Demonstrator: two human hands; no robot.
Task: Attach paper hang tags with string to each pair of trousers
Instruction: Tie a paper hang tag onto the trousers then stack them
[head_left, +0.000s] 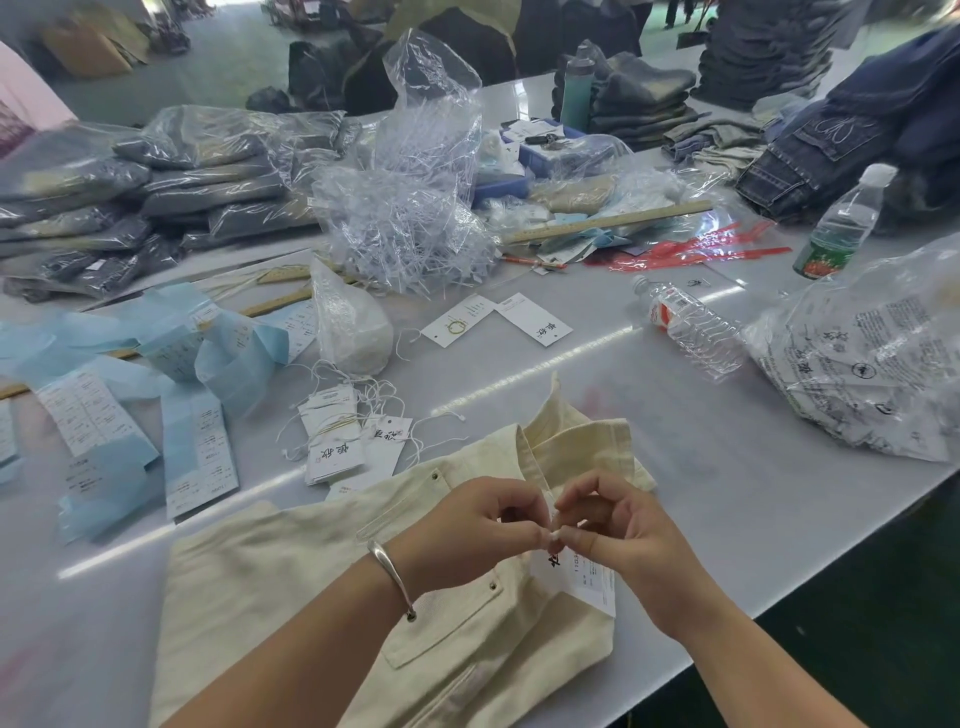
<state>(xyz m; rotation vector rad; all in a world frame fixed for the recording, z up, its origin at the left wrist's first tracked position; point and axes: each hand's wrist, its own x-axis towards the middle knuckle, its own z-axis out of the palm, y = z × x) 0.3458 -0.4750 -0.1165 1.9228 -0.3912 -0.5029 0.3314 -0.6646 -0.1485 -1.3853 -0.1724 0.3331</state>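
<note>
Table (701, 467): both hands (553, 530) pinching string (554, 535).

**Both hands pinched together, lower centre of the frame**

We see our left hand (467, 530) and right hand (618, 535) meeting fingertip to fingertip (curled fingers, thumbs pressed in), forearms rising from the bottom edge, each pinching something small and white.

On the grey bench (701, 467), an empty clear bottle (688, 327) lies on its side near the right edge, a labelled water bottle (844, 223) stands beyond it, and wooden rulers (608, 222) lie mid-bench.
</note>
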